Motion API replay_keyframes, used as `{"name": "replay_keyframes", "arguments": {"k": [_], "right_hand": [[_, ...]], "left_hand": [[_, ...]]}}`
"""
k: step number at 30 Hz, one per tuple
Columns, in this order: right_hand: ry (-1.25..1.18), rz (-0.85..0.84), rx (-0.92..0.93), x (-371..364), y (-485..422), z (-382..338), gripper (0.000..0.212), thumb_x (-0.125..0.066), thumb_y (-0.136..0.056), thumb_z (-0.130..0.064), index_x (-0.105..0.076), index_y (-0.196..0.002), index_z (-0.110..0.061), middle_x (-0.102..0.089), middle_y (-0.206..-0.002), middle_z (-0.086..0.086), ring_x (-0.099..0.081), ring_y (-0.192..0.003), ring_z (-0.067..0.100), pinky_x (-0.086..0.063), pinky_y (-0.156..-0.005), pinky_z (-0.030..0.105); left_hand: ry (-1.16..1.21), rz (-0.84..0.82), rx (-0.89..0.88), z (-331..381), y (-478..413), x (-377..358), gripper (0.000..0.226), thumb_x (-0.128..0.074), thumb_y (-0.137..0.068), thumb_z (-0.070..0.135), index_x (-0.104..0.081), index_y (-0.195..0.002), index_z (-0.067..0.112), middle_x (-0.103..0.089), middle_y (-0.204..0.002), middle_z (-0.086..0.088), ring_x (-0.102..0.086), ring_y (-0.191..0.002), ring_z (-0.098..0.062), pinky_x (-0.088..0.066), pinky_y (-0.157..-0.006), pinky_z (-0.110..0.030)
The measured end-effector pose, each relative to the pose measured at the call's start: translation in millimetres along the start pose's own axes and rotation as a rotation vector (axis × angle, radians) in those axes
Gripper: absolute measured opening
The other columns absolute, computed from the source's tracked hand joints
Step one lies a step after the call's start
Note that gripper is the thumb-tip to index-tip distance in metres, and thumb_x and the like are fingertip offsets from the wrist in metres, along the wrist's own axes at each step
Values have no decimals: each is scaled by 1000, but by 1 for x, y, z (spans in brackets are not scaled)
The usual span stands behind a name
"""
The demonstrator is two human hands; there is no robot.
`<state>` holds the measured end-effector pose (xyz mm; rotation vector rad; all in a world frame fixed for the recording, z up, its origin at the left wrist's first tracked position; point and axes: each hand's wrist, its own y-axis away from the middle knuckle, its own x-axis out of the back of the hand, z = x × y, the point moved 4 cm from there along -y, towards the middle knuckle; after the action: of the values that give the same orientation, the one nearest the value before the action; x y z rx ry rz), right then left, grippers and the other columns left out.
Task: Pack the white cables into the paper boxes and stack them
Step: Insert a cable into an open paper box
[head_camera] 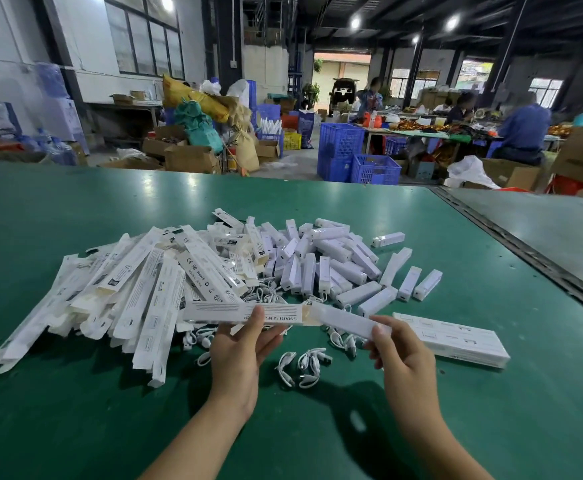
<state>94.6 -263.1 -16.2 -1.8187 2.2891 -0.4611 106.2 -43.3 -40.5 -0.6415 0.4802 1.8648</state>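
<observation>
We are working at a green table (pixel 75 410) in a big workshop, and a second green table (pixel 560 230) is butting against it on the right. Behind the table, blue crates (pixel 356 154) are standing on the floor, cardboard cartons (pixel 186 157) and sacks are piling up at the back left, and people (pixel 522 129) are sitting at a far bench. Windows (pixel 144 39) are running along the left wall and round ceiling lights (pixel 355 21) are glowing.

Our left hand (pixel 245 344) is gripping a long paper box (pixel 220 311) above the table, thumb on top and fingers curled under. The box is showing upside-down print reading "SMART SENS", the rest being covered. Our right hand (pixel 401 355) is pinching a white bar (pixel 342 318) by its near end, its far end meeting the box's open flap.

A pile of flat boxes (pixel 127 299) is lying on the left; one box (pixel 203 275) is reading "CE FC RoHS Made in China". A heap of short white bars (pixel 335 265) is lying behind the hands. Loose white cables (pixel 304 365) are lying coiled on the table between and under our hands. Packed boxes (pixel 456 337) are lying side by side at the right.
</observation>
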Motion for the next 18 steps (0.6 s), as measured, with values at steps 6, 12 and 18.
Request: {"name": "replay_keyframes", "arguments": {"k": [6,12,18], "right_hand": [[6,-49,12,-2,2,2,22,-58,-94,-10,-72,-87,-25,-68,-73,5,-61,-68,13,-47,-64,30],[-19,-60,-14,-1,1,4,27,-57,-94,-5,-73,-84,-24,-68,-72,5,-61,-66,8,-46,-62,19],[-43,-62,8,-3,2,5,11,-61,-92,-21,-61,-101,-26,-62,-71,12,-62,-69,16,-49,-68,37]], "left_hand": [[-2,8,-6,3,0,2,33,-69,-78,26,-59,-107,15,-76,-102,-14,-76,-80,-27,-60,-63,-27],[-12,-13,-24,4,4,-1,33,-69,-78,23,-62,-109,15,-77,-100,-12,-76,-82,-30,-61,-63,-28],[-57,-9,-48,4,6,-2,34,-72,-74,24,-62,-105,15,-78,-95,-8,-76,-81,-31,-60,-62,-26]]}}
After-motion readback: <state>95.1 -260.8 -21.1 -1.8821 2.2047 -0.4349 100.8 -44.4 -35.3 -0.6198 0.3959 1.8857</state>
